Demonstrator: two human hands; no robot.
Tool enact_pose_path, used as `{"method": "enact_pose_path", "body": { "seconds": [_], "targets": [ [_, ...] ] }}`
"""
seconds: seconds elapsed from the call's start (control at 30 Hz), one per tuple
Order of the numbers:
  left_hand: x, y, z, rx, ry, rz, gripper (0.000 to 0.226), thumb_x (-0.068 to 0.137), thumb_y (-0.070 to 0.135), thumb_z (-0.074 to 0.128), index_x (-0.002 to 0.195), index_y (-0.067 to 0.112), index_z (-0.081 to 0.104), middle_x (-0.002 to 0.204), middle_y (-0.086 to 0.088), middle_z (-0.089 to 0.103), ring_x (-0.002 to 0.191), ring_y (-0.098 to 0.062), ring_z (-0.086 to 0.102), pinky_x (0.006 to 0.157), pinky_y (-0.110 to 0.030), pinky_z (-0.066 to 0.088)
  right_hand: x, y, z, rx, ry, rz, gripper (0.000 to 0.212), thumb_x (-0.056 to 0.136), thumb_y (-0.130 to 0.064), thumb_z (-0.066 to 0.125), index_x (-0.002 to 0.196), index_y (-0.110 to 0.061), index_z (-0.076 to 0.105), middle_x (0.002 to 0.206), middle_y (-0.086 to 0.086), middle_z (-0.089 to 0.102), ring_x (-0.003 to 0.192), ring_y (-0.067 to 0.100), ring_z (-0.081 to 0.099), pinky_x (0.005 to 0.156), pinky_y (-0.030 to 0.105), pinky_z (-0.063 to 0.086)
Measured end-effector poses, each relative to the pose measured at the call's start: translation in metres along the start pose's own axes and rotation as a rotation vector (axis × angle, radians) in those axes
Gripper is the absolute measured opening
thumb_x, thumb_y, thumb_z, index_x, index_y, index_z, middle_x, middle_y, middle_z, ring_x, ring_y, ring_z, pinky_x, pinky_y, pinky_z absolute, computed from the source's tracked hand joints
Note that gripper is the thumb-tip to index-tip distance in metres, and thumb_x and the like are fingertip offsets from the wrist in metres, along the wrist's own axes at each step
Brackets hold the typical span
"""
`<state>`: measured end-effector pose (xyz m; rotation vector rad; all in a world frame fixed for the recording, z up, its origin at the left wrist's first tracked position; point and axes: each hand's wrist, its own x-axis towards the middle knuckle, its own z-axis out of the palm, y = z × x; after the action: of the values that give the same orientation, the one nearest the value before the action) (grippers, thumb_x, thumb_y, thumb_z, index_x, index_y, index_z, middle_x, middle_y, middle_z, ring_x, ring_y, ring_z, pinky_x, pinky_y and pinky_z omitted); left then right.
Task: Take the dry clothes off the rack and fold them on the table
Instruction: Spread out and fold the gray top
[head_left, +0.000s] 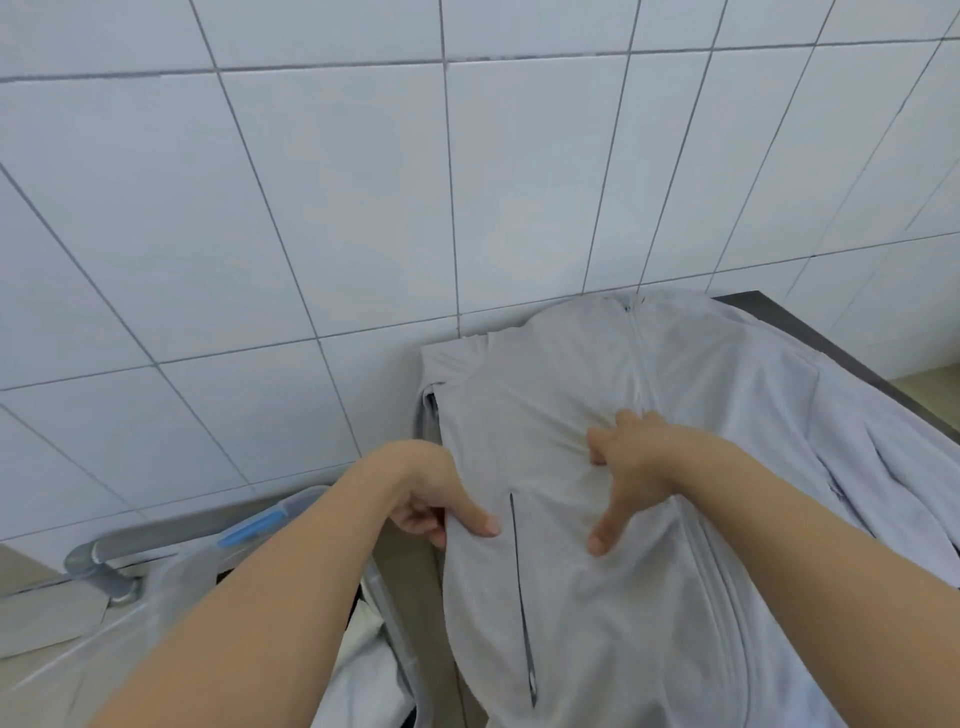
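A pale grey zip-up jacket (561, 395) lies spread front side up on the dark table (810, 332), its zip running down the middle and a dark pocket slit on its left half. My left hand (441, 499) pinches the jacket's left edge, thumb on top and fingers under the cloth. My right hand (628, 467) presses on the jacket's chest beside the zip, fingers bent and bunching the fabric, thumb stretched down. The rack is out of sight.
A white tiled wall (311, 208) stands right behind the table. At the lower left a clear plastic bin (171, 587) with a blue latch holds pale cloth. A grey pipe (104, 561) runs along the wall's foot.
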<state>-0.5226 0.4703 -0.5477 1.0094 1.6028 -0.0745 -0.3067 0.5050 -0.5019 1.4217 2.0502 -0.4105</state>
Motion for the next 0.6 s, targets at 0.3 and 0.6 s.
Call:
{"method": "enact_pose_path", "body": {
  "seconds": [0.3,0.6],
  "targets": [
    [0.017,-0.032,-0.01,-0.714,0.166,0.116,0.08,0.061,0.061,0.068,0.116,0.004,0.058,0.105,-0.013,0.066,0.097,-0.025,0.065,0.083,-0.037,0.054,0.051,-0.005,0.036,0.179,0.606,0.043,0.069,0.093,-0.068,0.02,0.152,-0.033,0.015,0.161,0.002,0.003,0.148,0.023,-0.002,0.117,0.047,0.007],
    [0.059,-0.01,-0.027,-1.654,0.181,0.121,0.056,0.081,0.045,0.072,0.107,-0.002,0.058,0.105,-0.019,0.064,0.088,-0.032,0.062,0.072,-0.052,0.047,0.079,-0.003,0.049,0.186,0.599,0.056,0.086,0.072,-0.084,-0.002,0.149,-0.047,-0.001,0.16,-0.007,-0.018,0.145,0.024,-0.022,0.108,0.067,-0.01]
  ]
}}
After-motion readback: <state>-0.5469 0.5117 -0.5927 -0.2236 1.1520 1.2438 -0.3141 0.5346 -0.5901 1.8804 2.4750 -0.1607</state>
